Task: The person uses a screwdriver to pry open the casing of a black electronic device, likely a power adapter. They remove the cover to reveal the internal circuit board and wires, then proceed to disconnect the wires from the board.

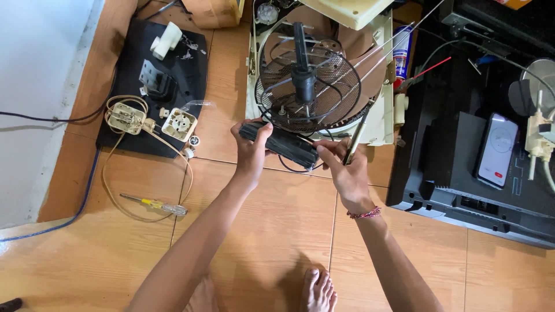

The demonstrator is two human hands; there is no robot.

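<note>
- Between the two hands, just above the wood-look tiled floor, sits a long black rectangular plastic part, held level at the near edge of the opened fan.
- Left hand: fingers curled around the left end of that black part, thumb on top, gripping it firmly.
- Right hand: thumb and fingers pinch the right end of the black part, and a slim brass-coloured metal rod passes through the same grasp, pointing up and away; whether it is a tool I cannot tell.
- Just beyond the hands lies the round black wire fan grille with a black motor shaft rising from its middle, resting in a cream plastic fan housing.
- Judging by this, the fan is already well taken apart: the casing is open and the black part appears to be free of it or nearly so.
- Left of the fan, a black flat base plate carries loose cream switch blocks with beige wires, already removed.
- A yellow-handled screwdriver lies unused on the floor nearby.
- Nothing looks reassembled yet.
</note>
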